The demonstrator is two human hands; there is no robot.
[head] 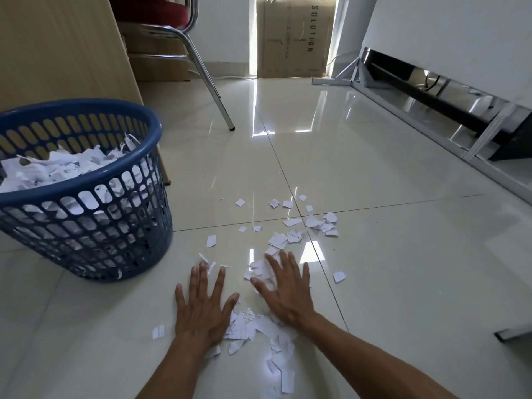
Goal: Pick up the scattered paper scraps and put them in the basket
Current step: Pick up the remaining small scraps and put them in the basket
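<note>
White paper scraps [277, 239] lie strewn over the glossy tiled floor [374, 254], in a loose band that runs from the bottom edge up past a tile joint. The nearest heap sits between the two wrists, and part of it is hidden under the palms. The print on the pieces is too small to read. A few strays lie apart, one to the left of the left wrist and one to the right of the right hand.

To the left stands the blue lattice basket [86, 104], its far side cut off by the picture's edge. It is already filled with torn paper almost to the rim, and more shows through the holes in its wall. It stands well apart from the hands.

Both forearms come up from the bottom edge, where they are cut off. The left hand [201, 309] lies palm down on a bare part of the tile, its thumb side touching the near heap. Its grip is apart, with straight, spread fingers and nothing held. The right hand [283, 295] is also palm down, laid over scraps, slightly blurred — its grip is likewise apart, with splayed fingers and no piece pinched.

Behind stand a chrome chair leg [213, 82], a wooden panel [57, 47] and a cardboard box [293, 38].
</note>
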